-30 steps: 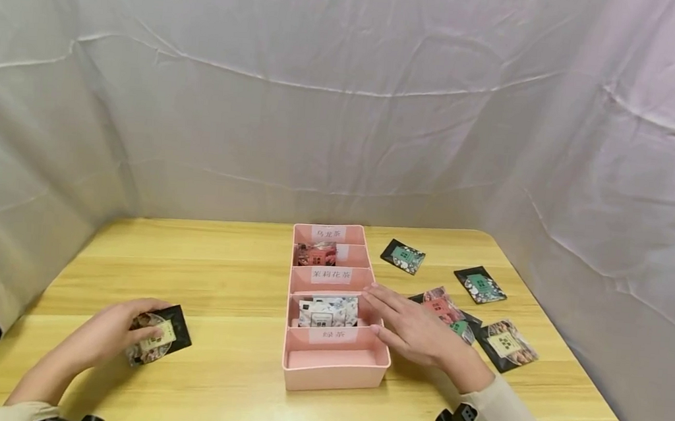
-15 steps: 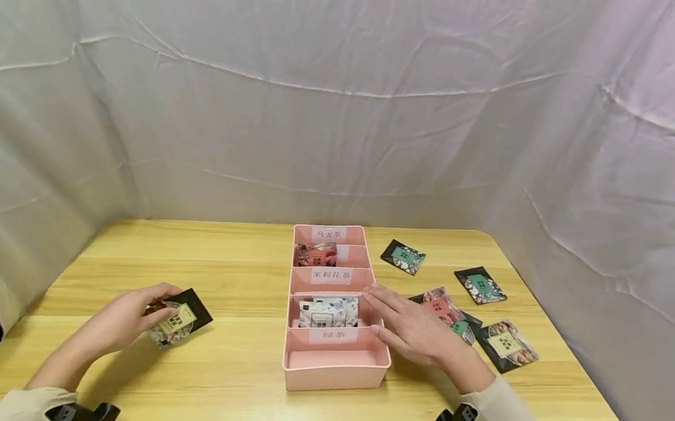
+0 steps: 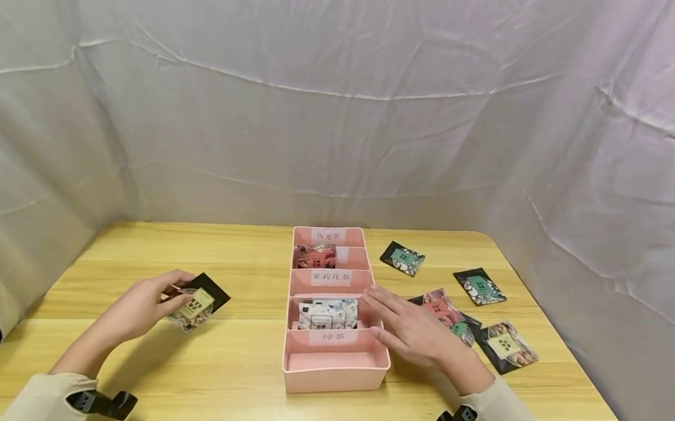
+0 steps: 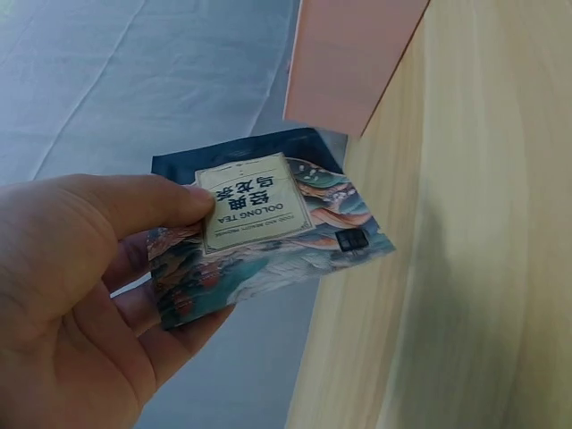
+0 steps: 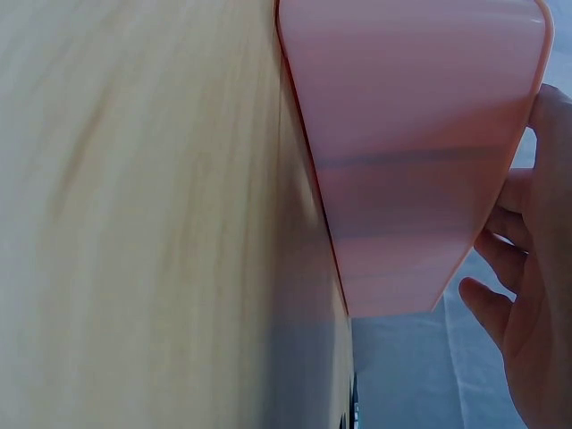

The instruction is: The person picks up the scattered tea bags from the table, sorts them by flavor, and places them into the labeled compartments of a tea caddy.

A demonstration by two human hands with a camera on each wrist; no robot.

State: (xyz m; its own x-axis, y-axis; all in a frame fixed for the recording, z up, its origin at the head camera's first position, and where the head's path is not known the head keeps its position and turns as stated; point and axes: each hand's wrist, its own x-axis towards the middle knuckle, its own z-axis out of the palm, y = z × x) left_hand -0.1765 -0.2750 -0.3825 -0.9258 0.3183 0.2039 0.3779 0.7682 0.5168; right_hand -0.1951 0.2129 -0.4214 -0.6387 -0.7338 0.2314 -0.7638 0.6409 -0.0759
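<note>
My left hand (image 3: 142, 301) pinches an oolong tea sachet (image 3: 202, 299) above the table, left of the pink divided box (image 3: 336, 380). In the left wrist view the thumb lies on the pale label of the sachet (image 4: 259, 201), with fingers behind it. The sachet is tilted, black along one edge, with a colourful pattern. My right hand (image 3: 414, 329) rests its fingertips on the box's right rim, fingers fairly straight. In the right wrist view that hand (image 5: 532, 268) is beside the box wall (image 5: 411, 134). Red sachets (image 3: 317, 256) and white floral sachets (image 3: 329, 313) stand in separate compartments.
Right of the box lie two green-labelled sachets (image 3: 404, 258), a red-labelled sachet (image 3: 438, 308) overlapping another green-labelled one, and a yellow-labelled sachet (image 3: 506, 346). Paper labels mark the dividers. A pale cloth (image 3: 319, 136) hangs behind the wooden table (image 3: 204, 246).
My left hand has lifted the oolong tea sachet off the table area at the left and carried it rightward and away from me. The right hand has stayed at the box rim.
</note>
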